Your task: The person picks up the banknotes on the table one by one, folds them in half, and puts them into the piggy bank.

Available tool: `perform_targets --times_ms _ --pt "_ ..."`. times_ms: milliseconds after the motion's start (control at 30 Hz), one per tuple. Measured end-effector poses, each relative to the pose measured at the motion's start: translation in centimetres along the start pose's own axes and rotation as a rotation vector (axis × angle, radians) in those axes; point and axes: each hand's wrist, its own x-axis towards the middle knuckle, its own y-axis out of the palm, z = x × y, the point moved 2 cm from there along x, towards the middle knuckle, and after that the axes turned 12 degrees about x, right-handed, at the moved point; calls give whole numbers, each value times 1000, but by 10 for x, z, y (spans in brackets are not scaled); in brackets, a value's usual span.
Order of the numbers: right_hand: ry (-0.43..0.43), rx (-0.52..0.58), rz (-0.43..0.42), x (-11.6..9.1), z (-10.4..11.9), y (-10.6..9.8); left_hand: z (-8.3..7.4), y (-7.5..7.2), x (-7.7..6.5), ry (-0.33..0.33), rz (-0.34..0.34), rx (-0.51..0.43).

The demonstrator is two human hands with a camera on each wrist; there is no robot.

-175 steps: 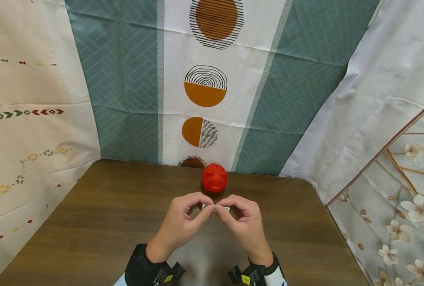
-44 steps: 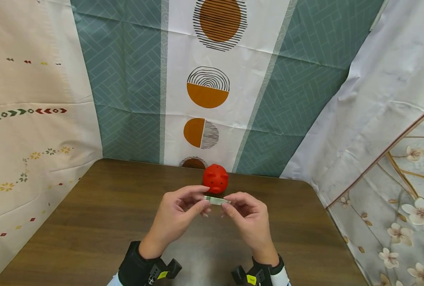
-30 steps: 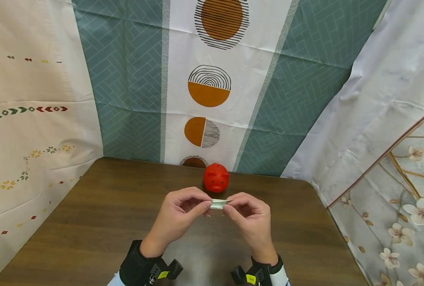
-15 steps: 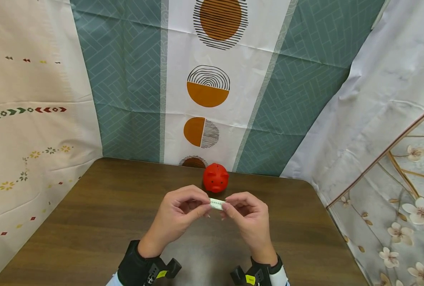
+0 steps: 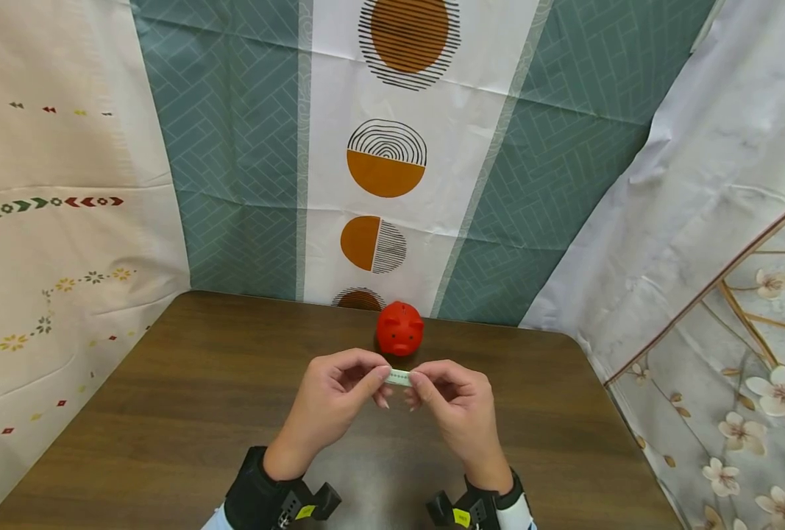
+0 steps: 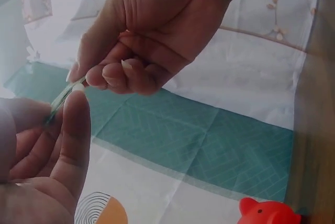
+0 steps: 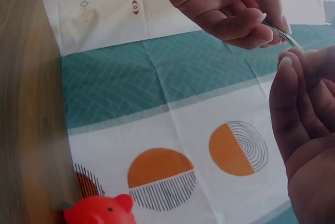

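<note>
A small folded banknote, pale green with a row of dark print, is held level above the table between both hands. The left hand pinches one end between thumb and index finger. At the other end the right hand has the same kind of pinch, its remaining fingers curled beneath. Edge-on, the banknote looks like a thin layered strip in the left wrist view, and so does the banknote in the right wrist view. Just beyond the hands stands a red piggy bank, facing the person, a slot on its top.
The brown wooden table reaches back to a green and white patterned cloth. Cream cloth hangs at the left, floral cloth at the right. Each wrist wears a black strap with a small camera.
Earlier the fingertips nearly met over the banknote; then they spread apart, showing more of it. Over the last second the banknote has tilted slightly and the hands have drawn closer. The piggy bank stays put.
</note>
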Motion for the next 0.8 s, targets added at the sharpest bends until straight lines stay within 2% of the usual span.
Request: perform_targets --times_ms 200,400,667,800 --pt "-78 19 14 1 0 4 -1 1 0 29 -14 36" --pt "-57 3 5 -1 0 5 -1 3 1 65 1 41" --pt "-59 37 20 0 -1 8 0 4 1 90 16 55" --pt "-66 46 26 1 -1 9 1 5 0 83 24 65"
